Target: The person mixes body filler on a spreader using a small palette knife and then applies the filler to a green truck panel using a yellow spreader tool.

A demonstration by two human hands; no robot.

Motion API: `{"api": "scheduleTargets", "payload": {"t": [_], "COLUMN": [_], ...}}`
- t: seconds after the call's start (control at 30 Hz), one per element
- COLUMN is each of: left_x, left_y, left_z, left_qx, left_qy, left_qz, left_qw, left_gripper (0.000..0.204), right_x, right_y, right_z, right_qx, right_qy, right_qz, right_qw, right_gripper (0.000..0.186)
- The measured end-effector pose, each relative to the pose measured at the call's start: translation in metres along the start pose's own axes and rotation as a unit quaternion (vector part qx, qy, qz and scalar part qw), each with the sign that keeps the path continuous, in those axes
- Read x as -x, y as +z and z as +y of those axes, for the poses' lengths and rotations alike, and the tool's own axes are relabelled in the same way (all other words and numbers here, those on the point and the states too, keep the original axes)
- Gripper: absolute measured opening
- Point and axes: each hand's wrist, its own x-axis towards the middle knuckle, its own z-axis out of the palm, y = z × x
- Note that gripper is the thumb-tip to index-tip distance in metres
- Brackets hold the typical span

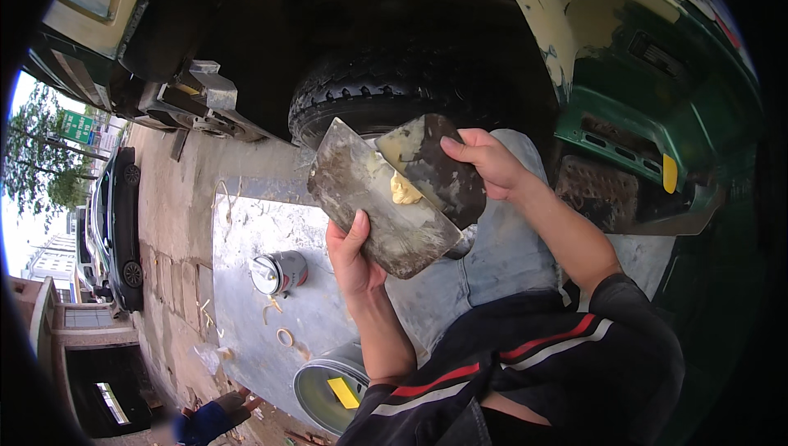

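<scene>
You grasp a grey, smear-coated plate (pixel 353 208) in your left hand (pixel 355 259), thumb flat on its face, while your right hand (pixel 490 164) clamps a dark, round-cornered spreader (pixel 447 167) blotched with pale residue. A soft-looking, creased dollop of yellowish putty (pixel 404 190) sits between your hands, at the seam of the two blades; which one carries it is hard to tell. Ahead of you stands a chunky-treaded black tyre (pixel 353 95). On the scuffed, pale sheet (pixel 246 306), a cylindrical can (pixel 292 271) and a tape ring (pixel 285 337) rest toward the left edge, a round bucket (pixel 310 393) near the lower one.
</scene>
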Motion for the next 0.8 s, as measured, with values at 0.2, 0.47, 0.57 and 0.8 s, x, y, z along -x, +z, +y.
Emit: {"api": "scheduleTargets", "payload": {"t": [0.2, 0.47, 0.57, 0.8], "left_x": [-0.012, -0.001, -0.007, -0.008], "left_y": [-0.013, -0.003, 0.000, 0.001], "left_z": [0.005, -0.035, -0.037, -0.022], "left_qx": [-0.122, -0.074, -0.037, -0.045], "left_qy": [0.063, 0.093, 0.072, 0.091], "left_qz": [0.103, 0.162, 0.158, 0.136], "left_qw": [0.985, 0.980, 0.984, 0.986], "left_gripper": [0.037, 0.038, 0.040, 0.040], "right_x": [-0.017, 0.007, 0.018, 0.019], "right_y": [-0.011, 0.043, 0.044, 0.008], "right_z": [0.014, 0.017, 0.017, 0.020], "right_qx": [-0.224, 0.223, 0.423, 0.535], "right_qy": [-0.012, -0.378, -0.432, -0.463], "right_qz": [-0.138, 0.090, 0.073, 0.013], "right_qw": [0.965, 0.894, 0.793, 0.706], "right_gripper": [0.032, 0.026, 0.021, 0.022]}}
